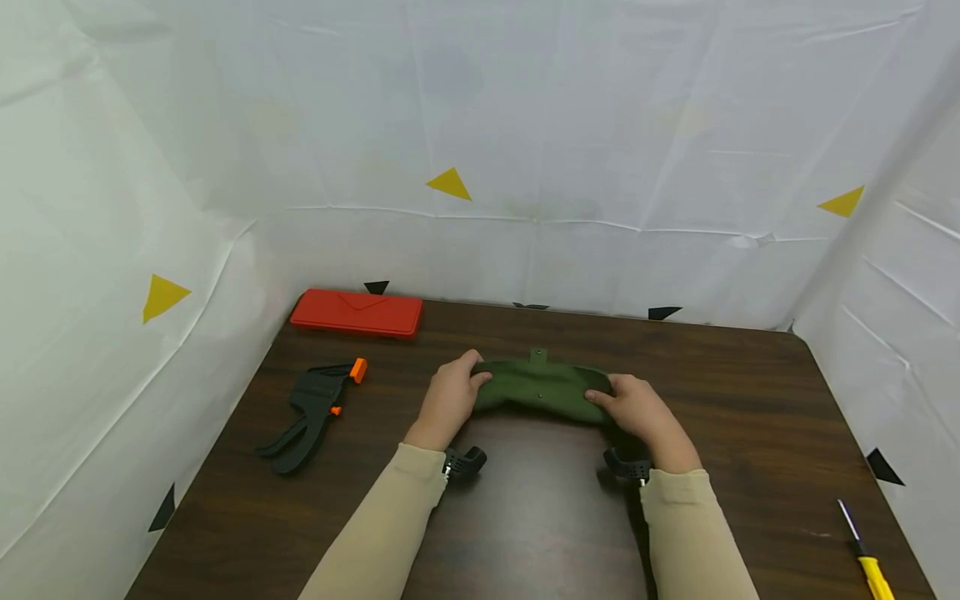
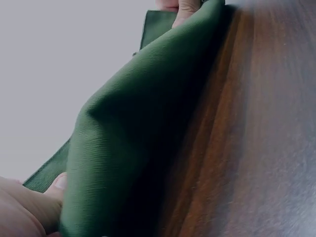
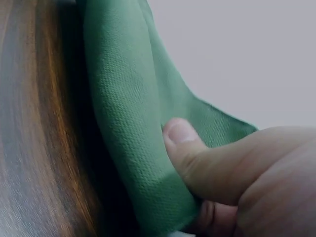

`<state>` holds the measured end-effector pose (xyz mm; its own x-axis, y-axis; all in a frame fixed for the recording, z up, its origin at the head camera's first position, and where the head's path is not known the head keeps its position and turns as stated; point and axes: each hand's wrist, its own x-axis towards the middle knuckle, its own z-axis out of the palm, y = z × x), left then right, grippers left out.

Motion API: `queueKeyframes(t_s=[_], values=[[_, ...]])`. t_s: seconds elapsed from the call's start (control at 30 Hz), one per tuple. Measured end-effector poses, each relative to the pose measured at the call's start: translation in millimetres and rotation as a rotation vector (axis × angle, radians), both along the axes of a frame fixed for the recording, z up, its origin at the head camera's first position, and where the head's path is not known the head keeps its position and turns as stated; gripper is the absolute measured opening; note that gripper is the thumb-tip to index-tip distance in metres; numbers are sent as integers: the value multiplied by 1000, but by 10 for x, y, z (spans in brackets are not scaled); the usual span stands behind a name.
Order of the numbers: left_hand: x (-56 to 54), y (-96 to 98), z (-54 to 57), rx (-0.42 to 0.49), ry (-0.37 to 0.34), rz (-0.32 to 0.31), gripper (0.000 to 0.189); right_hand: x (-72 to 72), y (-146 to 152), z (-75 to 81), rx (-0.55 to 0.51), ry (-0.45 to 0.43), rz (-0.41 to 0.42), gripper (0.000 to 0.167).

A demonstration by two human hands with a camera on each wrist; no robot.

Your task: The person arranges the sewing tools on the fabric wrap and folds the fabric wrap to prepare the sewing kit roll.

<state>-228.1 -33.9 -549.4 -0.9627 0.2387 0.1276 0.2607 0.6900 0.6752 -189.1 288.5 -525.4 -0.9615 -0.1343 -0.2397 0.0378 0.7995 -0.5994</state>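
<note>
A dark green fabric pouch (image 1: 543, 390) with a small snap tab at its far edge is held between both hands, its near edge raised off the table. My left hand (image 1: 448, 398) pinches its left end, thumb on the near face. At the opposite end my right hand (image 1: 641, 408) grips the fabric the same way. In the right wrist view, the right thumb (image 3: 183, 140) presses into a fold of the green cloth (image 3: 123, 98). The left wrist view shows the cloth (image 2: 123, 118) bulging above the wood, with the left thumb at lower left.
A red case (image 1: 358, 313) lies at the back left of the brown table (image 1: 750, 400). Nearer is a black clamp (image 1: 311, 412) with orange pads. A yellow-handled screwdriver (image 1: 866, 554) lies near the right edge. White sheeting (image 1: 562, 125) encloses the back and sides.
</note>
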Motion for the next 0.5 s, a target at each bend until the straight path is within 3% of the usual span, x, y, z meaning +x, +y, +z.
queueKeyframes(t_s=[0.23,0.5], values=[[-1,4,-29,0,-8,-1,22,7,-29,-4,54,-55,-19,73],[-3,6,-52,-4,-75,36,33,10,-90,40,101,-76,-13,59]])
